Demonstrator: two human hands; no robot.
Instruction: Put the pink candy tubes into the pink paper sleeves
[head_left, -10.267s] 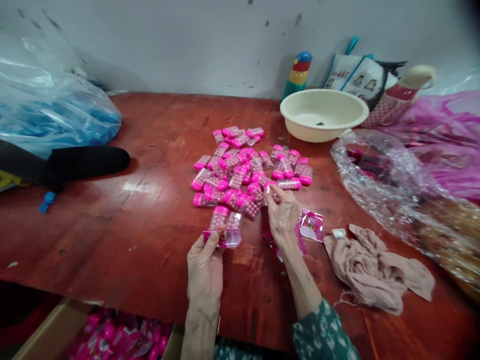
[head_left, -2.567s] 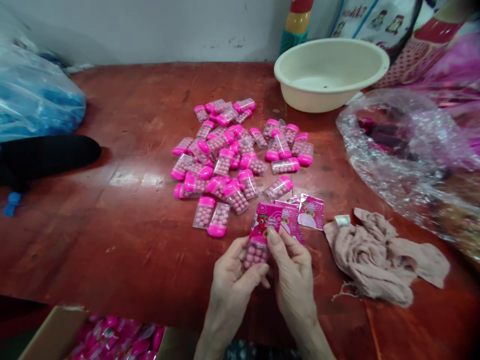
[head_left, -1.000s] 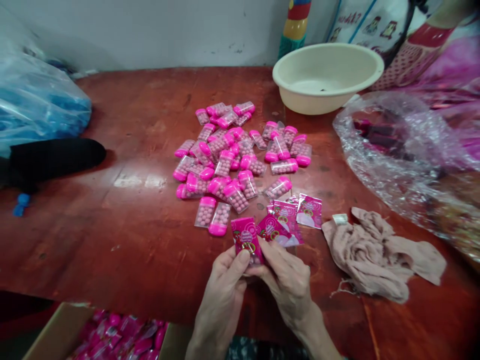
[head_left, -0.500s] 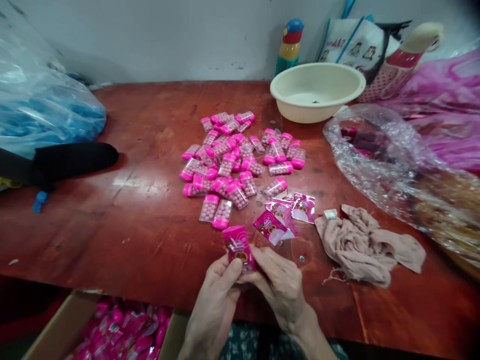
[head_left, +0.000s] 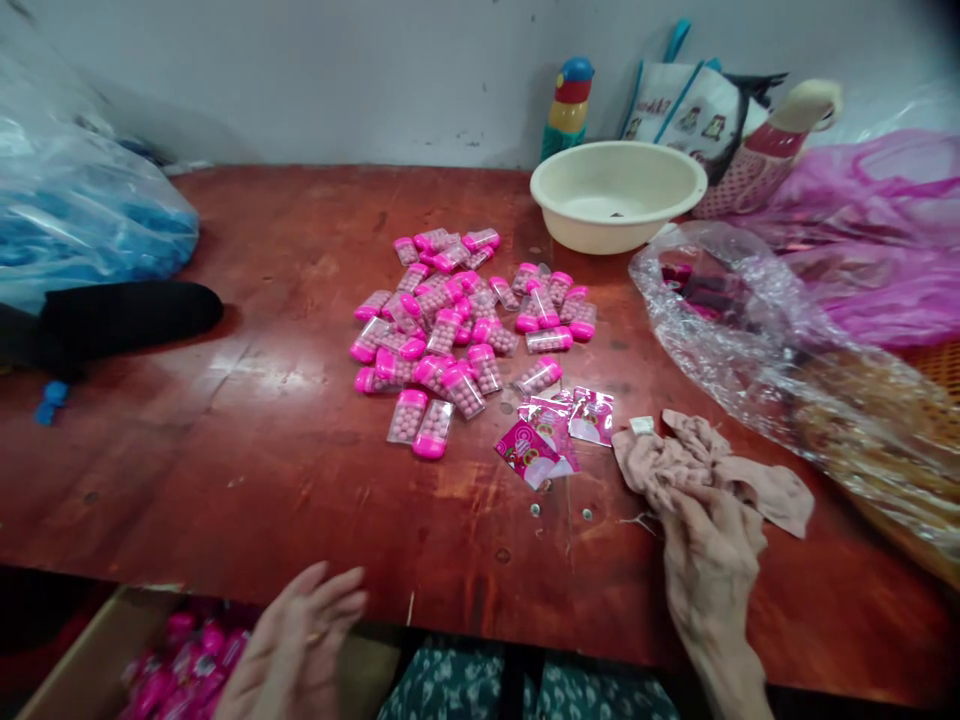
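1. Head view, and the right hand (head_left: 712, 560) is on the crumpled, dusty-pink fabric cloth (head_left: 686, 455), fingers bent into its folds; whether they actually grip, I can't tell.
2. Over at near left, the left hand (head_left: 296, 640) is open, fingers extended, apparently above the brown cardboard box (head_left: 94, 650).
3. That cloth lies on the right of the red-brown wooden worktop (head_left: 225, 450), presumably for quick reach.
4. Pink-capped clear plastic containers (head_left: 444, 332) spread mid-worktop, probably for easy picking; shiny pink printed sachets (head_left: 529, 455) sit between them and the cloth, likely handy too.
5. Look at it: rumpled, soft, pale label at far left, loose threads at near left!
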